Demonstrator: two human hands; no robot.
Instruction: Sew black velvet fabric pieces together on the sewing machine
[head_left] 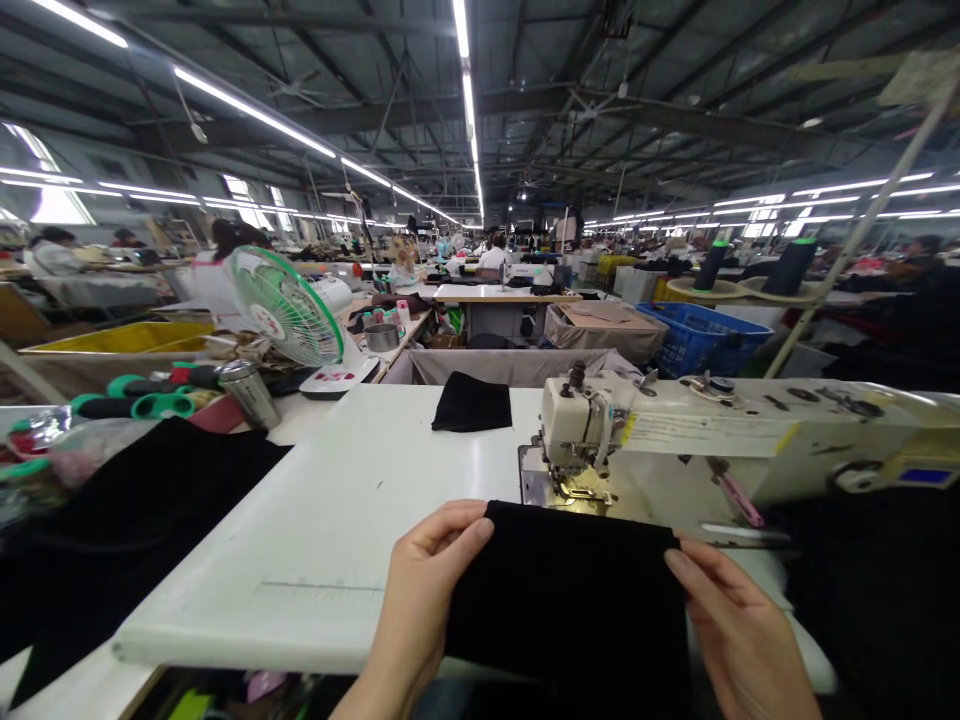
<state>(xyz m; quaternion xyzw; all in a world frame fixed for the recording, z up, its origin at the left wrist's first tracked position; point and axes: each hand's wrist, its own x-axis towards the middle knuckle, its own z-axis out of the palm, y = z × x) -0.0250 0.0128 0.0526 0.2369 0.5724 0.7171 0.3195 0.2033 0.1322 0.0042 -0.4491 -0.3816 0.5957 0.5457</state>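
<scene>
A piece of black fabric hangs between my two hands, its top edge stretched nearly level in front of the sewing machine. My left hand pinches the upper left corner between thumb and fingers. At the upper right corner, my right hand grips the cloth the same way. Just beyond the fabric's top edge is the machine's needle area, with a brass-coloured plate. Another folded black piece lies on the far side of the white sewing table. The lower part of the held fabric runs out of view.
Black cloth is heaped at the left, near thread spools and a metal flask. A green-rimmed fan stands behind them. More dark cloth lies at the right. A blue basket sits beyond the machine.
</scene>
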